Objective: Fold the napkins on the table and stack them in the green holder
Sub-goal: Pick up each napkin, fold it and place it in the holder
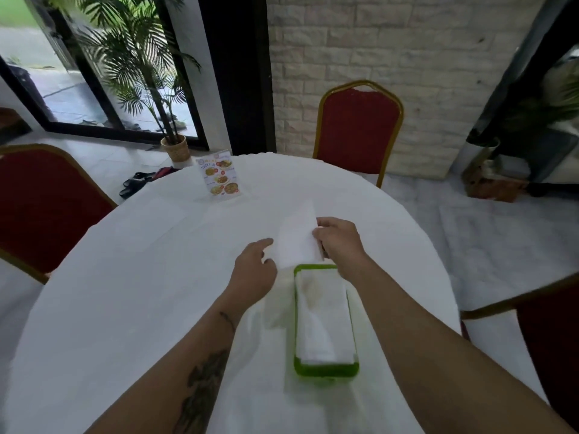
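A white napkin, folded into a narrow strip, is held up just beyond the far end of the green holder. My right hand pinches its right edge. My left hand touches its lower left edge with thumb and finger. The green holder lies lengthwise in front of me on the white table and holds a stack of folded white napkins. Another white napkin lies flat on the table at the far left, faint against the cloth.
A menu card stands at the table's far side. Red chairs with gold frames stand behind the table, at the left and at the right. A potted palm stands by the window.
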The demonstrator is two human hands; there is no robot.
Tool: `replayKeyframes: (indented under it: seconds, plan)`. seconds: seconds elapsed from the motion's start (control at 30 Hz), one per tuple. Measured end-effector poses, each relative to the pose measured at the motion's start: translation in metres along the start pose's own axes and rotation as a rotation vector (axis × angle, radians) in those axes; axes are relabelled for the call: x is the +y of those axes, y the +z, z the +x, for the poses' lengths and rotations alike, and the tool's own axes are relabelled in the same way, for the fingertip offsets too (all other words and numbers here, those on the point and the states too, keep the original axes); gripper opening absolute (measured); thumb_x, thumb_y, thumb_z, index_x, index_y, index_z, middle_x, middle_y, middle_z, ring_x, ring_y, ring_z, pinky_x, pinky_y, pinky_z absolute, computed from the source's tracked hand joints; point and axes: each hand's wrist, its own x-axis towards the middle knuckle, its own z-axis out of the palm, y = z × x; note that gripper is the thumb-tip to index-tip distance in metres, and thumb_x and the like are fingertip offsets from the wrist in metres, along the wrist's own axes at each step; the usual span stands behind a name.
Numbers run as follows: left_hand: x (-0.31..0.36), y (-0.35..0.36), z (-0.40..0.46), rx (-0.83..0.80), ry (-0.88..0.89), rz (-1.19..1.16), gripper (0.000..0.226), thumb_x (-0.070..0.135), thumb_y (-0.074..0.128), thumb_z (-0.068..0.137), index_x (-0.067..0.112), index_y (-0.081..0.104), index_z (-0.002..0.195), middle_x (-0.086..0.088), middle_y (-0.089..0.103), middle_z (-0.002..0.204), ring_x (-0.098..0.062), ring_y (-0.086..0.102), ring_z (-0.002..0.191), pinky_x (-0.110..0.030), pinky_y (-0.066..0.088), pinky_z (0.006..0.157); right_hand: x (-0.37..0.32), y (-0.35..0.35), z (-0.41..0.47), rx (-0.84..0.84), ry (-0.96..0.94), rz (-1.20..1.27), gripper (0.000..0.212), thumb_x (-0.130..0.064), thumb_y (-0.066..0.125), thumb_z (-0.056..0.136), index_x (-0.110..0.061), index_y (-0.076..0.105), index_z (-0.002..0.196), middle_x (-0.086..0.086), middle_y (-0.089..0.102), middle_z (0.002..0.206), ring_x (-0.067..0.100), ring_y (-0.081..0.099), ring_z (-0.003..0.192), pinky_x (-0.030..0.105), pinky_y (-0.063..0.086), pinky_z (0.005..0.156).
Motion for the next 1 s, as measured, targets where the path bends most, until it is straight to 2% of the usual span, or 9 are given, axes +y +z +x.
replayKeyframes:
  seconds: [0.13, 0.23, 0.37, 0.47, 0.67, 0.73, 0.83, 0.93, 1.0]
  plan:
    - [-0.008, -0.012, -0.038, -0.145, -0.005, 0.035, 0.052, 0.01, 0.044, 0.09, 0.023, 0.043, 0.14, 0.001, 0.041, 0.146, -0.017, 0.045, 0.128, -0.032, 0.044, 0.101, 0.037, -0.015, -0.057, 0.066, 0.035, -0.106, 0.029, 0.0, 0.053, 0.08, -0.022, 0.072, 0.076, -0.003, 0.072, 0.082, 0.019, 0.068, 0.08, 0.03, 0.055, 0.066]
    - [-0.016, -0.012, -0.066, -0.271, 0.02, 0.129, 0.056, 0.013, 0.044, 0.089, 0.022, 0.038, 0.144, 0.0, 0.037, 0.15, -0.02, 0.041, 0.134, -0.037, 0.033, 0.113, 0.068, -0.02, -0.087, 0.109, 0.093, -0.239, 0.028, -0.003, 0.052, 0.075, -0.021, 0.072, 0.073, -0.005, 0.072, 0.086, 0.022, 0.067, 0.088, 0.04, 0.057, 0.084]
    - [-0.025, -0.012, -0.095, -0.388, 0.053, 0.179, 0.058, 0.016, 0.046, 0.089, 0.02, 0.035, 0.146, -0.002, 0.035, 0.152, -0.021, 0.038, 0.137, -0.038, 0.03, 0.115, 0.087, -0.02, -0.109, 0.216, 0.119, -0.364, 0.029, -0.005, 0.051, 0.08, -0.011, 0.073, 0.098, 0.006, 0.071, 0.11, 0.024, 0.06, 0.095, 0.032, 0.049, 0.087]
    - [-0.029, -0.015, -0.103, -0.41, 0.098, 0.211, 0.057, 0.016, 0.046, 0.089, 0.02, 0.036, 0.145, -0.002, 0.036, 0.151, -0.021, 0.039, 0.135, -0.036, 0.031, 0.114, 0.086, -0.016, -0.114, 0.243, 0.118, -0.368, 0.042, -0.009, 0.051, 0.083, -0.012, 0.066, 0.122, 0.006, 0.064, 0.128, 0.026, 0.057, 0.116, 0.029, 0.043, 0.096]
    - [-0.033, -0.011, -0.102, -0.371, 0.18, 0.236, 0.054, 0.014, 0.047, 0.089, 0.02, 0.04, 0.142, -0.002, 0.039, 0.149, -0.019, 0.04, 0.134, -0.032, 0.03, 0.113, 0.081, -0.013, -0.12, 0.279, 0.056, -0.606, 0.041, -0.016, 0.055, 0.082, -0.016, 0.055, 0.123, 0.005, 0.057, 0.115, 0.026, 0.054, 0.104, 0.029, 0.041, 0.077]
    - [-0.027, -0.005, -0.104, -0.359, 0.227, 0.247, 0.052, 0.014, 0.046, 0.09, 0.018, 0.04, 0.142, -0.001, 0.037, 0.15, -0.017, 0.036, 0.136, -0.023, 0.024, 0.11, 0.084, -0.013, -0.118, 0.277, -0.034, -0.778, 0.045, -0.018, 0.054, 0.083, -0.016, 0.051, 0.128, 0.005, 0.051, 0.124, 0.026, 0.048, 0.114, 0.032, 0.041, 0.082]
    - [-0.016, 0.004, -0.105, -0.362, 0.285, 0.314, 0.058, 0.026, 0.043, 0.087, 0.016, 0.036, 0.144, -0.001, 0.032, 0.153, -0.018, 0.032, 0.139, -0.023, 0.022, 0.109, 0.091, -0.013, -0.113, 0.187, -0.199, -0.991, 0.051, -0.02, 0.052, 0.084, -0.016, 0.048, 0.135, 0.003, 0.047, 0.136, 0.025, 0.041, 0.124, 0.037, 0.041, 0.094]
    - [-0.017, 0.014, -0.102, -0.394, 0.288, 0.438, 0.076, 0.039, 0.035, 0.074, 0.017, 0.031, 0.147, -0.001, 0.026, 0.157, -0.02, 0.027, 0.142, -0.033, 0.022, 0.117, 0.1, -0.014, -0.112, -0.035, -0.285, -1.207, 0.054, -0.023, 0.054, 0.081, -0.018, 0.046, 0.134, 0.003, 0.043, 0.144, 0.026, 0.038, 0.13, 0.041, 0.037, 0.102]
    - [-0.02, 0.019, -0.101, -0.452, 0.295, 0.553, 0.071, 0.041, 0.039, 0.081, 0.017, 0.031, 0.147, -0.002, 0.026, 0.157, -0.019, 0.025, 0.143, -0.035, 0.021, 0.117, 0.109, -0.018, -0.113, -0.165, -0.297, -1.286, 0.06, -0.028, 0.057, 0.081, -0.019, 0.043, 0.139, 0.004, 0.037, 0.151, 0.026, 0.036, 0.135, 0.043, 0.033, 0.105]
